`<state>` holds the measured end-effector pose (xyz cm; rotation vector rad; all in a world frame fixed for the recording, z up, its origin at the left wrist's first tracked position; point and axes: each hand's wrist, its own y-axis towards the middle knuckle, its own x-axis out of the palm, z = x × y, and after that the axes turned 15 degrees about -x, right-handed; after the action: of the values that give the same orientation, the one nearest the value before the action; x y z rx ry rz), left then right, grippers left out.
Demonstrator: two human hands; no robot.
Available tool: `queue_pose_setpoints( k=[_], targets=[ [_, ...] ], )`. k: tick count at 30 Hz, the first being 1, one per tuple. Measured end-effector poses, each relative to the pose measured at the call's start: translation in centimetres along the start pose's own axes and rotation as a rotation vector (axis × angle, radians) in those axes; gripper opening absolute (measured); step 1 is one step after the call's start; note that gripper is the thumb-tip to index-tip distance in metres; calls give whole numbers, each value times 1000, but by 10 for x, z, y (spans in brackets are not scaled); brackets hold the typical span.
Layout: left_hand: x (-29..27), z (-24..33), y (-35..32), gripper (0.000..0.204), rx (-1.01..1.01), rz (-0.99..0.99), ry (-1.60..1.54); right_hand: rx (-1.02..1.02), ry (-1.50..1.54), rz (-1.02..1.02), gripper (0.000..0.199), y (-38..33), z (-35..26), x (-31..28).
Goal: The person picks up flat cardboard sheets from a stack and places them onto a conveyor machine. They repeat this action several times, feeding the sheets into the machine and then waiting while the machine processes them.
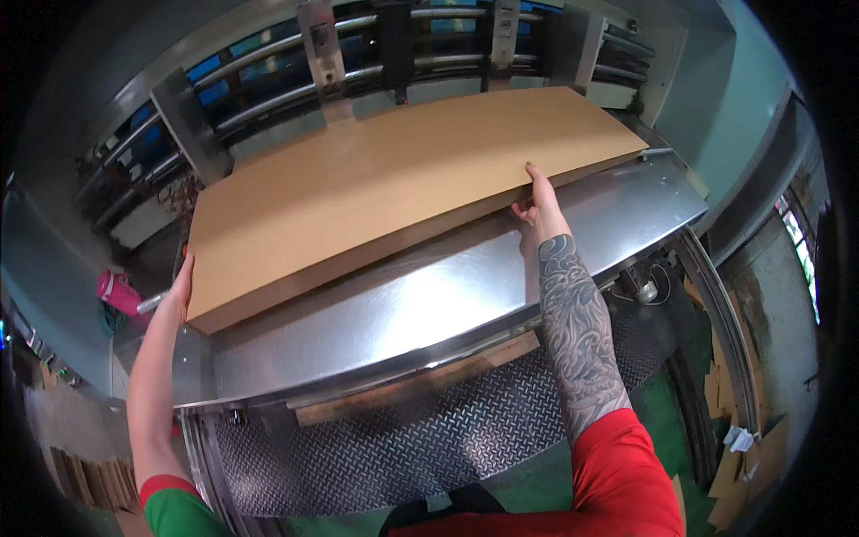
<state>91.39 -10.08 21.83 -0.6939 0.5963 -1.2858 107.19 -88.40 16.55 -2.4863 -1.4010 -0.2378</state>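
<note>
A long, thick stack of brown cardboard (385,179) lies on a shiny metal table (465,259); single sheets cannot be made out along its side. At the stack's left end, my left hand (182,291) holds the short edge, palm against it, with most of its fingers hidden. My right hand (540,204) grips the near long edge right of the middle. Its thumb rests on top and its fingers curl against the side, partly under the lower edge.
Behind the stack stands a machine with metal rollers (264,58) and upright brackets (322,54). A pink container (116,291) sits at the left. Below the table are a wooden board (420,380) and a diamond-plate step (385,456). Cardboard scraps (752,465) lie at the lower right.
</note>
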Motion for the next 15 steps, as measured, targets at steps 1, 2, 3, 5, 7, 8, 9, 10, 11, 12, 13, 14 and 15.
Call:
queue_pose_setpoints(
  k=[1, 2, 3, 5, 7, 8, 9, 10, 11, 12, 13, 14, 15],
  targets=[
    [-8, -2, -6, 103, 21, -18, -69, 45, -1, 12, 71, -1, -2, 2],
    [-12, -5, -11, 104, 59, 2, -143, 25, 7, 7, 71, -1, -5, 2],
    [-12, -13, -14, 105, 88, -17, -217, 32, 0, 44, 71, -1, -6, 3],
    [-18, -54, -41, 105, 246, -337, -394, 1, 7, 1, 74, -2, -5, 1],
    [-1, -108, -51, 98, 488, 209, -538, -34, 17, 39, 75, -1, 0, 2],
    [16, -132, -47, 94, 659, 521, -509, -55, 29, 39, 80, 1, 2, 2],
    [31, -141, -39, 90, 770, 591, -410, -66, 40, 43, 85, 4, 5, 4],
    [48, -154, -33, 86, 834, 689, -359, -74, 36, 89, 90, 6, 8, 4],
    [59, -158, -29, 82, 902, 789, -317, -149, 51, 117, 88, 9, 11, 6],
    [66, -149, -22, 78, 963, 857, -375, -226, 52, 187, 87, 12, 15, 7],
    [76, -135, -12, 74, 1024, 926, -432, -272, 45, 245, 85, 14, 18, 8],
    [85, -122, -4, 70, 1086, 994, -494, -447, 69, 239, 123, 17, 20, 8],
    [94, -112, 0, 67, 1030, 1085, -531, -545, 4, 294, 123, 21, 22, 9]
  ],
)
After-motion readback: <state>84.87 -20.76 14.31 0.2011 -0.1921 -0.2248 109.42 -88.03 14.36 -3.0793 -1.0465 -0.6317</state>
